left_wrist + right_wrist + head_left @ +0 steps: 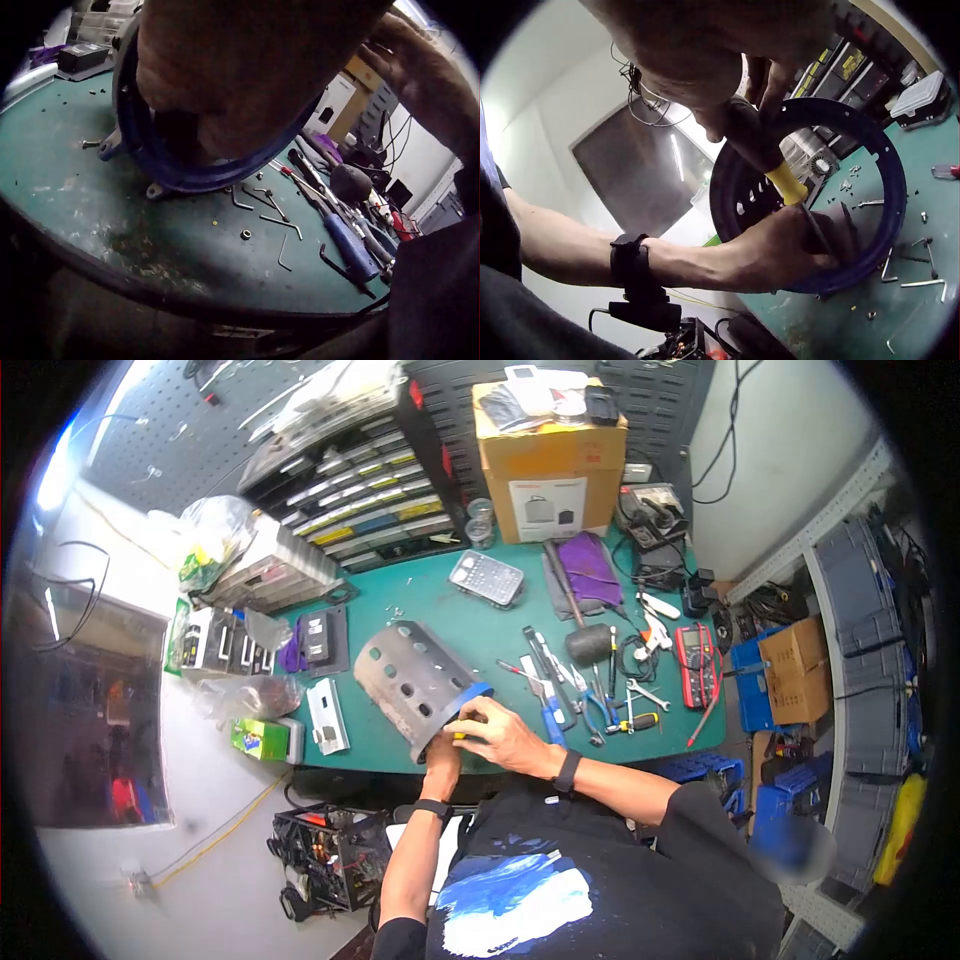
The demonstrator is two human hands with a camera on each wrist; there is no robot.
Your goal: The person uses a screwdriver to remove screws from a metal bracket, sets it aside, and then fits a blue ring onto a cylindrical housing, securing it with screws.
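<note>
A grey metal cylinder (415,675) with round holes and a blue rim (895,176) lies on its side at the bench's front edge, its open end towards me. My left hand (443,752) reaches into that opening; in the right wrist view it is beside a screwdriver's shaft, its fingertips largely hidden. My right hand (510,738) grips the screwdriver (786,184) by its black and yellow handle, just outside the rim. The shaft points into the cylinder past the left hand. Whether the left fingers hold anything, I cannot tell.
Hex keys (281,225) and a nut (246,235) lie by the rim. To the right are pliers (595,710), a rubber mallet (587,643) and a red multimeter (696,665). A clear parts case (486,578) sits behind, near a cardboard box (550,460).
</note>
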